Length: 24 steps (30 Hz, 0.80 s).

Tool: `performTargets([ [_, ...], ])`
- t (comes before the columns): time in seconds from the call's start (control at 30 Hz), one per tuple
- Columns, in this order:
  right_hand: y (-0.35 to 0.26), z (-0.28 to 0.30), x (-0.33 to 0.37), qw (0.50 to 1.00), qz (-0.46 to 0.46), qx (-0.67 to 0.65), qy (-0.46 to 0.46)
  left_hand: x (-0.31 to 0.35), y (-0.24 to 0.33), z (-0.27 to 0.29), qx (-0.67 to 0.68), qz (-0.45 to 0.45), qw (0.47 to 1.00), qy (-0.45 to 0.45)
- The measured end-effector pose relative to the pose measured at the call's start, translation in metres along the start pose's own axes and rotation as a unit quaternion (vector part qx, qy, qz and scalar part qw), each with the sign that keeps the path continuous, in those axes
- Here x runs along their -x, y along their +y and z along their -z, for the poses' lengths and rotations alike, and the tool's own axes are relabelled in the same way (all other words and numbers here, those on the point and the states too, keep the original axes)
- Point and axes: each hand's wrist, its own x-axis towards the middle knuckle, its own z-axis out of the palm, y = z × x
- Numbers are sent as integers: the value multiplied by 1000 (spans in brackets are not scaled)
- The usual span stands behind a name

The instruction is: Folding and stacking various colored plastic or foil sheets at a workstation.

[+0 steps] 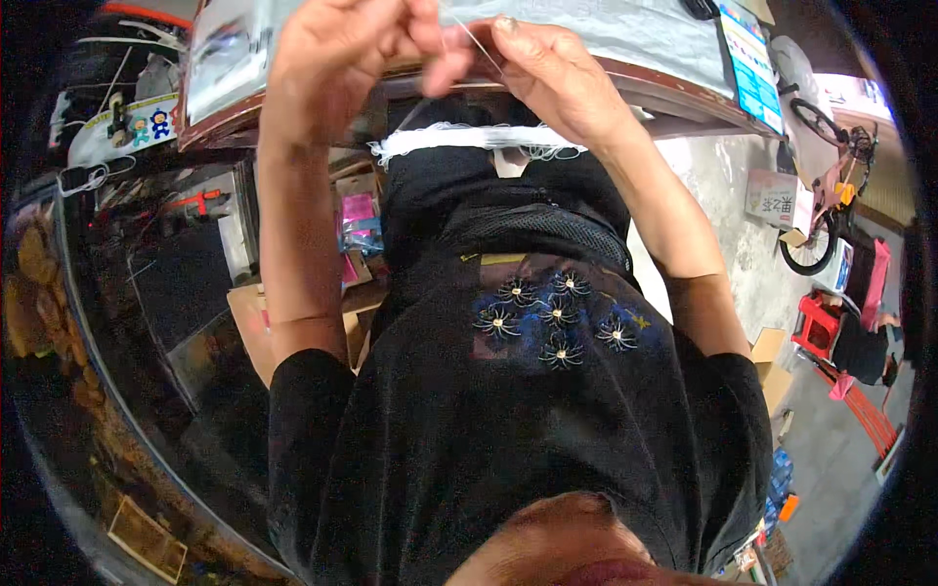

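Both hands are raised over the near edge of the table, at the top of the head view. A thin white thread (476, 44) runs slanting between them. My left hand (366, 44) has its fingers curled in around the thread's upper part; its fingertips are slightly blurred and partly cut off by the picture's edge. On the other side, my right hand (562, 78) is closed, thumb against bent fingers, with the thread reaching into its grip. Below them a bundle of white threads (459, 142) lies across my lap, its loose ends frayed at the left.
The table (645, 49) has a pale plastic cover and a brown edge. A blue and white packet (750, 73) hangs at its right corner. On the floor at right are a cardboard box (772, 198), a bicycle (831, 186) and a red stool (816, 327). An open carton (256, 327) sits at left.
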Motion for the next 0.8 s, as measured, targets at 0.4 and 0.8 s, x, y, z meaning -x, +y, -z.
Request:
performTargets([
  [0.4, -141, -3, -33, 810, 19, 580, 81, -50, -24, -138, 267, 0, 964, -15],
  [0.8, -163, 13, -90, 927, 114, 341, 110, -37, -12, -101, -202, -30, 948, -243],
])
